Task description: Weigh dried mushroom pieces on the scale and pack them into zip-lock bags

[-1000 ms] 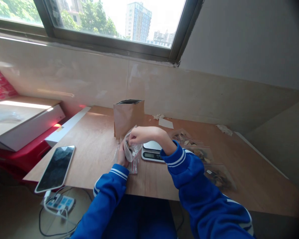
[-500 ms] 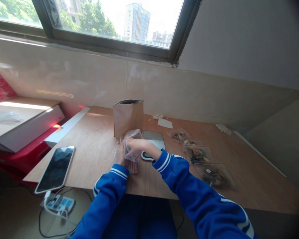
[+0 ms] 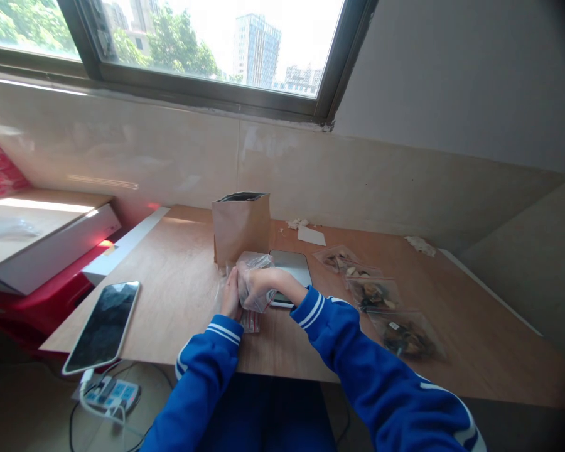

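So the left hand (image 3: 230, 296) and right hand (image 3: 260, 290) are both on a clear plastic bag (image 3: 257, 281), held up just above the desk and right in front of the person. Left fingers (image 3: 230, 285) stand upright against its side, while the right hand curls around it, though you can't really tell if those fingers are inside or behind the plastic. Both blue sleeves (image 3: 322, 323) have white stripes. Under the hands sits a small red-printed packet (image 3: 251, 323), and a digital kitchen scale (image 3: 289, 267) is just beside them, partly covered, so no reading. Behind stands a kraft paper bag (image 3: 241, 229). Off right there's a row of zip bags (image 3: 374, 294) of dried bits, 1 with a tiny label (image 3: 394, 326) too small to read. A phone (image 3: 101, 326) lies left on the plywood desk (image 3: 179, 282).
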A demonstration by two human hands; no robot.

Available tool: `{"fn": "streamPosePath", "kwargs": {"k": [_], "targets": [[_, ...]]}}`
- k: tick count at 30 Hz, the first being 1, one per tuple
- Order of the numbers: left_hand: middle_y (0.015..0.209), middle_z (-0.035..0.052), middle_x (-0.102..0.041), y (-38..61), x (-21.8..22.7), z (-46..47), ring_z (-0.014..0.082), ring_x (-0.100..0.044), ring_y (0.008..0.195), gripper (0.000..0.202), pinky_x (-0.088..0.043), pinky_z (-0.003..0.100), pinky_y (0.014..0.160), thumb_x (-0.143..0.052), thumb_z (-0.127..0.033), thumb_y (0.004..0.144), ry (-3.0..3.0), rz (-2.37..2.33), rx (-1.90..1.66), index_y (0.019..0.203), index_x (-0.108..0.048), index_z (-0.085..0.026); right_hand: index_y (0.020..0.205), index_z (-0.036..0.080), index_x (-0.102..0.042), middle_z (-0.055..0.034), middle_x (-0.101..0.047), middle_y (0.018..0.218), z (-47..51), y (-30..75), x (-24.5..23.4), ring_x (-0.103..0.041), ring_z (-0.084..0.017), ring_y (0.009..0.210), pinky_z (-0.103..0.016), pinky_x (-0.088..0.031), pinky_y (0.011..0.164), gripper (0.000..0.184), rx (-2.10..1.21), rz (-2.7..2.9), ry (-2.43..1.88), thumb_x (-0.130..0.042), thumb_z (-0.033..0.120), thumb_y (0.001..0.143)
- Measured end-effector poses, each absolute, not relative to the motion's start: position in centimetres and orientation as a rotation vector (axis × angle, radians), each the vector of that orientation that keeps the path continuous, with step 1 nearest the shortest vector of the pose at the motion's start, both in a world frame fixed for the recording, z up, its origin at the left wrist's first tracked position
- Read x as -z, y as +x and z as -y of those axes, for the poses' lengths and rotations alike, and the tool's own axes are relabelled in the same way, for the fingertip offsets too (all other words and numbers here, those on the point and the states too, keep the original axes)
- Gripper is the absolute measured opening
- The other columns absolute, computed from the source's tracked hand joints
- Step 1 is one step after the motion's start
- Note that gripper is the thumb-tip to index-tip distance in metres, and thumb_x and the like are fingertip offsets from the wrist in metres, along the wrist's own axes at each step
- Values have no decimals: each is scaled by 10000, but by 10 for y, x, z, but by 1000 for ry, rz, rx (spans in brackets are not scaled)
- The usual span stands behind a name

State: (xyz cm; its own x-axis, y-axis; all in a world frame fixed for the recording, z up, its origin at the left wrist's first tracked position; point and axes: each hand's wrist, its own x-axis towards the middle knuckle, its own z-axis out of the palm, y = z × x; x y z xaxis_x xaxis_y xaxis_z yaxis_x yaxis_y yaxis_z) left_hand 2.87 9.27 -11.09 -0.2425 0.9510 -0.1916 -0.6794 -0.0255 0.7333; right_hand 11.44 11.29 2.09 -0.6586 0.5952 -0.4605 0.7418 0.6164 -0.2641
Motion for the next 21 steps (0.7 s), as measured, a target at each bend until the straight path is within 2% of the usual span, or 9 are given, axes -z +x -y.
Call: {"fn": "streamPosePath", "kwargs": {"k": [3,8,11,14,17,21], "targets": [[954,81,-732,29,109,-92,237,-652,1044,360,-501,322,915,-636,-449,803,380,-835,-1600,960,-671,-127,834,78,-648,-59,-645,727,-113,117,-18,-561,-163,602,-249,-411,496,286,633,-2642,959,-744,278,654],[816,97,-734,28,102,-90,276,-677,982,405,-540,336,841,-594,-508,799,317,-789,-1531,855,-690,-119,916,65,-629,-78,-648,802,-105,115,-18,-523,-132,606,-226,-377,484,304,586,-2614,914,-700,287,721],[827,135,-735,27,96,-86,302,-681,980,549,-552,353,821,-521,-617,799,308,-719,-1433,860,-710,-106,920,95,-607,-69,-641,849,-102,113,-15,-516,-129,638,-216,-382,511,295,578,-2681,927,-709,266,703],[830,136,-736,26,91,-83,299,-687,972,621,-556,350,817,-489,-676,791,294,-701,-1441,868,-716,-103,884,122,-582,-20,-608,795,-102,114,-11,-489,-111,616,-209,-373,521,239,674,-2753,952,-685,241,704],[837,125,-738,27,86,-81,284,-693,956,577,-549,351,849,-555,-640,781,283,-698,-1498,906,-713,-99,830,135,-555,5,-571,756,-104,119,-9,-469,-103,620,-207,-364,541,181,768,-2828,1051,-670,223,722],[978,134,-732,28,88,-84,280,-668,1032,492,-528,371,915,-570,-549,822,340,-677,-1504,1019,-698,-117,787,163,-523,-4,-572,829,-107,126,-10,-496,-119,720,-211,-400,651,89,916,-3012,1080,-607,157,760]]}}
